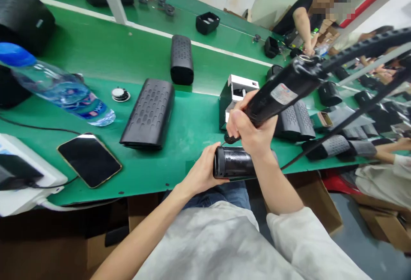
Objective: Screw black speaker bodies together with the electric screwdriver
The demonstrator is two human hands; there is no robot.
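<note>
In my right hand (253, 130) is a black electric screwdriver (282, 91), tilted, its cable leading off to the upper right. Its tip end points down at the left end of a black speaker-like housing (236, 162), which lies on its side at the bench edge. Whether the bit touches a screw, I cannot tell. My left hand (205, 164) grips the left end of that housing. Behind my right hand stands a white and black box-shaped device (237, 93), likely a screw feeder. Left of my hands rests a black perforated cover (149, 115).
Another perforated cover (182, 59) stands farther back on the green bench (192, 117). At left are a water bottle (61, 87), a phone (90, 160) and a white power strip (28, 177). Several housings (295, 119) lie to the right. A co-worker (308, 14) works across the bench.
</note>
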